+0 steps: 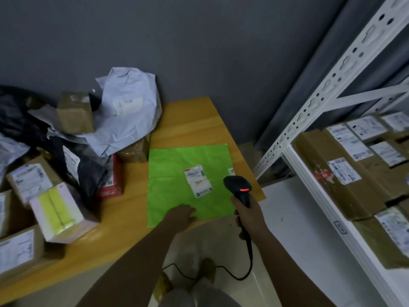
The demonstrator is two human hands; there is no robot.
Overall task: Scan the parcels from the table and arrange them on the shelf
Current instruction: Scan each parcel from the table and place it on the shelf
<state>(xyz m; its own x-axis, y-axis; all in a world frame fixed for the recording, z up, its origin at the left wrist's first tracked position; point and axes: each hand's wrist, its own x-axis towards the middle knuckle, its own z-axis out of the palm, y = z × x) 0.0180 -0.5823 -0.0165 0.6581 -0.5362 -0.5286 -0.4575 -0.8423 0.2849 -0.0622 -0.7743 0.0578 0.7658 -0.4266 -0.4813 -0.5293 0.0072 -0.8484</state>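
Flat green plastic mailer bag on near-right wooden table; left hand pressing near edge, fingers flat; right hand gripping black handheld scanner. Probably light, limp, slippery; best pinched at an edge.

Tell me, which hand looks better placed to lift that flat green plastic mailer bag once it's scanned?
Probably the left hand: it rests on the near edge of the flat green plastic mailer bag and holds nothing else. The right hand grips the black handheld barcode scanner.
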